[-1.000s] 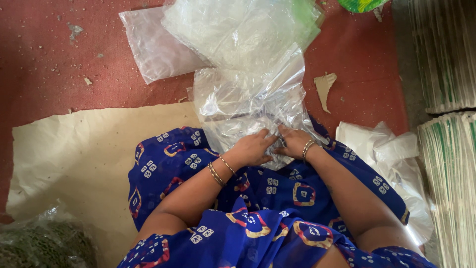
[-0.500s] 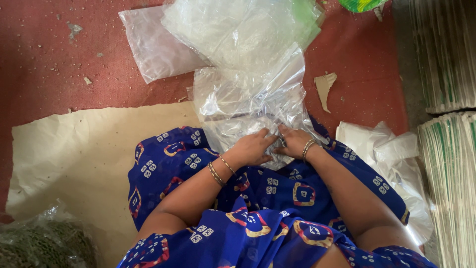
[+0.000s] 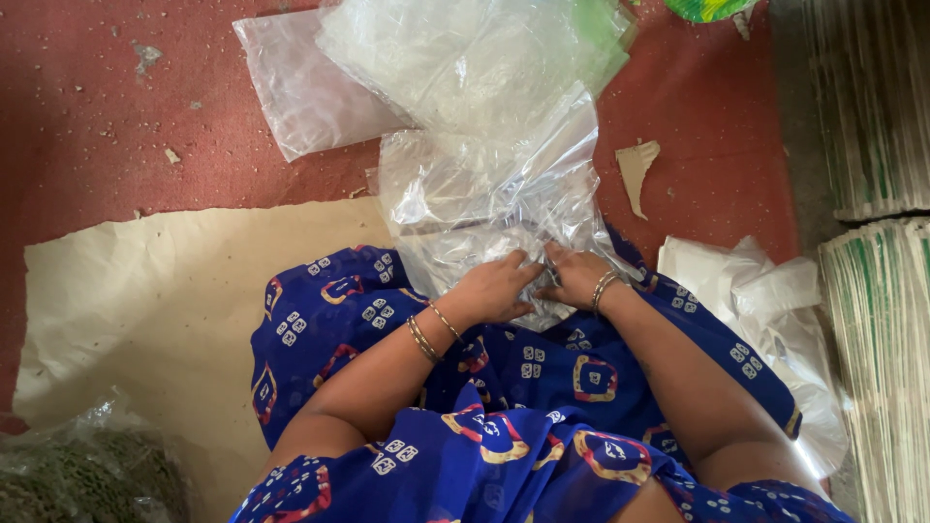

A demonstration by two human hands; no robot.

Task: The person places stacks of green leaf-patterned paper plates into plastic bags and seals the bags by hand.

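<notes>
You have two hands at work, the left hand [image 3: 496,289] and the right hand [image 3: 573,276], both resting on one crumpled clear plastic bag [image 3: 484,203]. Beyond it you see two more clear bags, a flat bag [image 3: 300,87] and a large bag [image 3: 465,58] (they overlap, so this count is not fully sure). There is one brown paper sheet [image 3: 165,300], one torn paper scrap [image 3: 636,169], and two stacks of printed sheets, the upper stack [image 3: 867,107] and the lower stack [image 3: 886,358].

Clear plastic bags [image 3: 484,184] on a red floor [image 3: 116,126]; beige paper sheet [image 3: 165,300]; blue cloth [image 3: 523,397] patterned with white squares and orange-edged motifs; green-striped stacks [image 3: 882,329]
</notes>
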